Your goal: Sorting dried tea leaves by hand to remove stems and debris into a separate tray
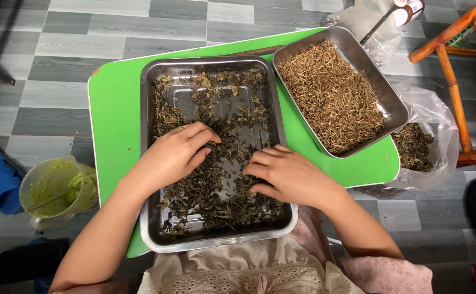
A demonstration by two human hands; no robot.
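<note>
Pale lace cloth (pixel 238 272) is bunching at the near edge while I am watching both hands working in the steel tray (pixel 153 163). Left hand (pixel 175 152) and right hand (pixel 287 174) are lying palm-down, fingers loosely curled, raking dark crumpled dried leaves (pixel 221 201) without clenching any. Tray is sitting mid-way on the smooth green desk (pixel 115 114); a second tray of straw-coloured stems (pixel 330 95) is overhanging the far right corner, above grey tiled floor (pixel 58 65).
</note>
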